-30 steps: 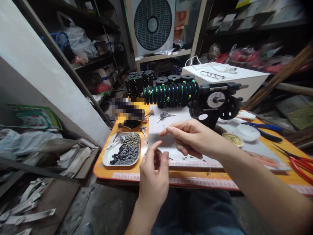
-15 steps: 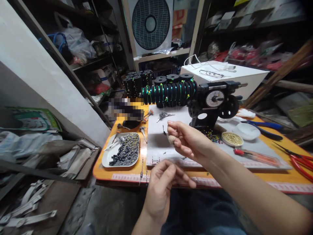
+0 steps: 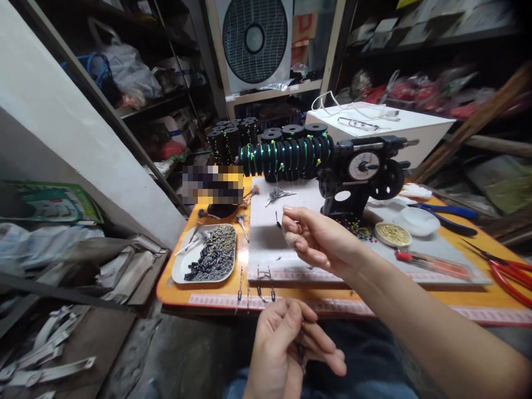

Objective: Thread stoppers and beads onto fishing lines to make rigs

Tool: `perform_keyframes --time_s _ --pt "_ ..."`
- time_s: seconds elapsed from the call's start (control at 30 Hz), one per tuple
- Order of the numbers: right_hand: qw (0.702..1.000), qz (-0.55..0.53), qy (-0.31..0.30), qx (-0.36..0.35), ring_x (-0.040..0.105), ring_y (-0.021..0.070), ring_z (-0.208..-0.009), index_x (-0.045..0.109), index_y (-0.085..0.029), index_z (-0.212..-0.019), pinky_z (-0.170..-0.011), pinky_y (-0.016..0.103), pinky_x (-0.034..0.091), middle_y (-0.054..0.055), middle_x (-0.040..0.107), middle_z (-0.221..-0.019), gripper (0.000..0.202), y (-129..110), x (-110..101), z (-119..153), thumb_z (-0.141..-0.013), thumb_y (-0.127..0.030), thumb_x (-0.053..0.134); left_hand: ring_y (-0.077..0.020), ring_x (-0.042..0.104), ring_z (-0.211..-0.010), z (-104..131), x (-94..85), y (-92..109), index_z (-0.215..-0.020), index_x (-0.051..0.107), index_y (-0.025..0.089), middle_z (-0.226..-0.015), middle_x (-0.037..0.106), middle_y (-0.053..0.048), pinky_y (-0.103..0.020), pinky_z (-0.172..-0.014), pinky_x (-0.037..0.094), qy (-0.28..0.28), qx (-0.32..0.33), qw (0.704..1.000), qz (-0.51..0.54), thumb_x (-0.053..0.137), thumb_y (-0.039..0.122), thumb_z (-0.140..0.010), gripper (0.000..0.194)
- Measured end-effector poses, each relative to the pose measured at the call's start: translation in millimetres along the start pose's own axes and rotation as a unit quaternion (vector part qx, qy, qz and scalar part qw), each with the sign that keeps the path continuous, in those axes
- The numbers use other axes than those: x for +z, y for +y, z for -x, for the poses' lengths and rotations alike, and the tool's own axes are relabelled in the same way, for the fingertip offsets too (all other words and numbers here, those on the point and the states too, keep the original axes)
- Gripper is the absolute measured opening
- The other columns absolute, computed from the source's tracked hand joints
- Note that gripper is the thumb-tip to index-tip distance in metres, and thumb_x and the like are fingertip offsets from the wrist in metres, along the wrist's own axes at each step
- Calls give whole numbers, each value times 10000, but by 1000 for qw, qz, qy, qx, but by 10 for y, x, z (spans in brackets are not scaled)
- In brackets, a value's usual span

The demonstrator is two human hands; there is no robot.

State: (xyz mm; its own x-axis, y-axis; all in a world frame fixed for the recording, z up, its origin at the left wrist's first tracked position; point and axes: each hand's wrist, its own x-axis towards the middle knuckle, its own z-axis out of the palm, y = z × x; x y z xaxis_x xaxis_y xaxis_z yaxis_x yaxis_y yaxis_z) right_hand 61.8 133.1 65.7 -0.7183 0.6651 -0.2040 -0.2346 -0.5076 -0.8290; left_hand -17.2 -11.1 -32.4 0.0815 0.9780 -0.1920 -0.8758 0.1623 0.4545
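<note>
My left hand [image 3: 286, 343] is below the front edge of the table, thumb pressed on the index finger. A small dark piece with an orange spot shows between its fingers, too small to name. Higher up, my right hand [image 3: 310, 238] hovers over the grey board [image 3: 266, 244] with thumb and fingers pinched together. Whatever they hold is too fine to see. One of its fingers has a pale wrapping. Beyond it, a row of black spools [image 3: 286, 157] wound with green-blue line sits on the shaft of a black winding machine [image 3: 353, 172].
A white tray [image 3: 178, 271] of small dark cylinders stands at left. Several thin wire pieces with dark weights [image 3: 240, 295] lie at the front edge. To the right are a dish of gold beads [image 3: 393, 235], a box cutter [image 3: 432, 265], blue-handled pliers [image 3: 446, 210] and red-handled pliers [image 3: 509, 277].
My left hand has moved down and slightly right, away from the table edge, uncovering dark weights there. My right hand stays almost in place, still pinched.
</note>
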Motion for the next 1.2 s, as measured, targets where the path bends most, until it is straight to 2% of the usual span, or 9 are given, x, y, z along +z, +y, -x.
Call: perform_keyframes --time_s 0.1,0.3,0.4,0.5,0.83,1.2 --pt "1000 1 -2 -1 296 5 -235 482 -194 -673 -242 89 185 -61 535 -459 361 -1 -1 4 -920 -434 591 -201 740 -448 15 3 8 -769 726 122 -531 754 -46 -234 -513 610 -8 0 1000 9 790 430 -833 321" --pt "1000 2 -2 -12 306 3 -244 478 -193 -673 -250 89 187 -60 536 -471 372 -24 -13 22 -913 -446 607 -169 774 -547 84 66 155 -960 760 134 -655 801 -35 -217 -608 621 -25 -51 998 -23 790 320 -860 213" --pt "1000 2 -3 -15 307 4 -242 478 -194 -669 -248 92 183 -58 534 -473 376 -29 -20 25 -925 -445 591 -174 787 -592 103 58 186 -925 748 121 -708 817 -55 -246 -675 632 -39 -67 997 -4 754 295 -895 176" --pt "1000 3 -3 -16 300 6 -244 476 -196 -665 -244 93 188 -58 530 -470 376 -27 -24 27 -930 -441 582 -190 791 -606 117 41 189 -881 718 111 -726 821 -82 -271 -675 631 -54 -82 995 8 701 293 -938 192" --pt "1000 1 -3 -11 292 3 -250 486 -195 -677 -246 88 198 -53 540 -476 366 -5 -28 18 -937 -436 574 -198 789 -601 161 -41 150 -871 695 140 -727 818 -74 -275 -671 623 -77 -61 994 41 709 279 -932 152" --pt "1000 0 -4 -23 311 8 -258 487 -194 -664 -245 91 201 -56 537 -479 368 -63 -28 44 -915 -434 611 -198 799 -641 187 -8 165 -886 674 135 -774 828 -96 -291 -715 617 -59 -63 996 29 613 342 -990 239"
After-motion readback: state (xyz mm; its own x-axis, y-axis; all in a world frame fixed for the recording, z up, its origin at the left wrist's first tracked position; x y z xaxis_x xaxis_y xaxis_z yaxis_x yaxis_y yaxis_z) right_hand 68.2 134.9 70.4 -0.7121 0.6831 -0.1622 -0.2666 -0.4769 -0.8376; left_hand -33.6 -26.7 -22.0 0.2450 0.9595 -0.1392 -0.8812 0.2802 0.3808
